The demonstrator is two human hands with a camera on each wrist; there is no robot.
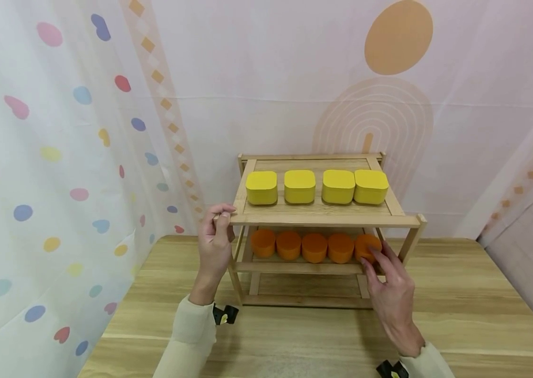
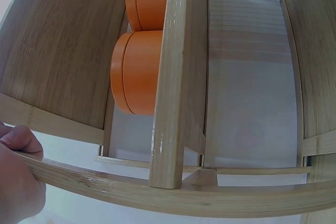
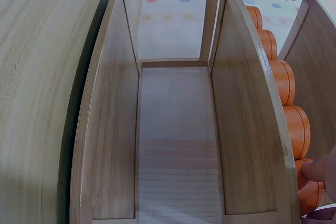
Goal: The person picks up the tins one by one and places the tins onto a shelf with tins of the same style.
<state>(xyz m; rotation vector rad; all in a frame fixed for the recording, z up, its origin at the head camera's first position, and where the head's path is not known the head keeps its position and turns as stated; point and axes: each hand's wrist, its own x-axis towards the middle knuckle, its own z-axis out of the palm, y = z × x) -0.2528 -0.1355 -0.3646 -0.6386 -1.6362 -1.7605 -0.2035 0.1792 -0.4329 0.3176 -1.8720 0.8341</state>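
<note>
A two-tier wooden rack stands on a wooden table. Its top shelf carries a row of several yellow square boxes. The shelf below holds a row of several orange round tins. My left hand grips the front-left corner of the top shelf, fingers curled over the rail. My right hand pinches the rightmost orange tin at the right end of the lower shelf. In the left wrist view the left hand wraps the rail beside two orange tins. The right wrist view shows a fingertip on the end tin.
The rack's lowest level is bare slats. Patterned fabric backdrops hang behind and to the left. The table runs out in front of the rack and to both sides. Black wrist mounts sit on my sleeves.
</note>
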